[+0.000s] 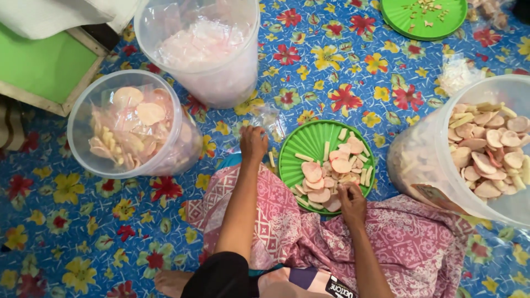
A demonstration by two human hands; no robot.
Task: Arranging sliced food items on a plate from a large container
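I sit on a flowered mat with a pink patterned cloth over my lap. My left hand (253, 143) reaches forward and rests on a small clear plastic bag (269, 120) lying on the mat. My right hand (352, 202) is at the near edge of a green ribbed plate (309, 139), its fingers closed among pale pink round crackers (326, 175) and yellowish stick pieces heaped there. Whether it pinches a cracker is hard to tell.
A clear tub (83, 124) of packed crackers stands at left, a taller tub (243, 66) of pink bags behind it. A big tub (411, 165) of loose crackers stands at right. A second green plate (397, 16) lies far right, a green board (38, 66) far left.
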